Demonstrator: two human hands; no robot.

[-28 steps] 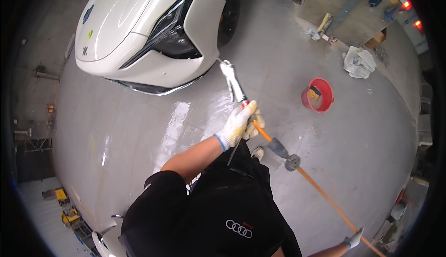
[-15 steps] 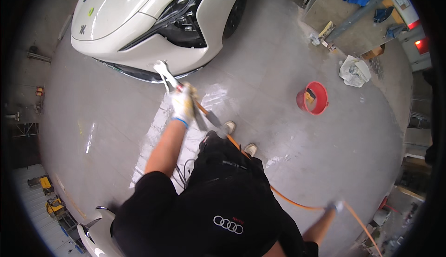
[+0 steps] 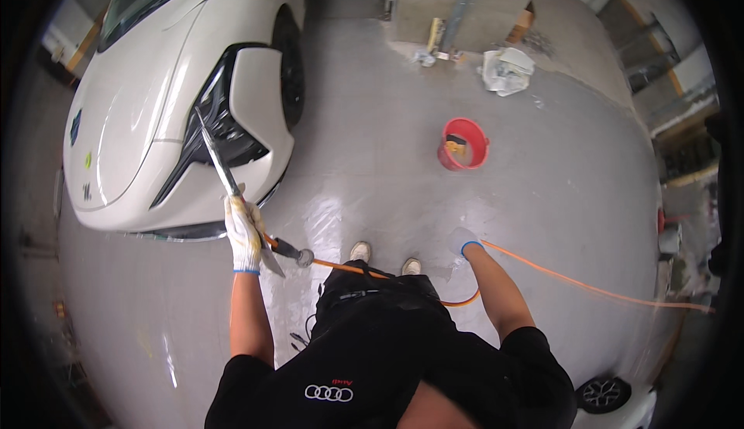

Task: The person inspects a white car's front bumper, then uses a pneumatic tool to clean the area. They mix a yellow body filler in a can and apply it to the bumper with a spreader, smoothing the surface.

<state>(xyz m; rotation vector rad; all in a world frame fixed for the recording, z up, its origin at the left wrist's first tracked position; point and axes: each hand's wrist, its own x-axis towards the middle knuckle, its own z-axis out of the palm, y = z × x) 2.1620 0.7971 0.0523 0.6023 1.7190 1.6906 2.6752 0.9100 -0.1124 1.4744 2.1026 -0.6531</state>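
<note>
Pointing toward the car [image 3: 124, 138], the tool [image 3: 220, 164], likely stiff and slick, best gripped mid-body, sat in the left hand [image 3: 245, 235], fingers wrapped; the right hand [image 3: 463, 241], blurred near the pliant hose [image 3: 570, 279], couldn't be read.

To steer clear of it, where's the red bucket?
In the head view, the red bucket stands right of centre on the floor, between the right hand and the crumpled white bundle.

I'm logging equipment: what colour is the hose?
The hose is orange, seen best in the head view.
</note>
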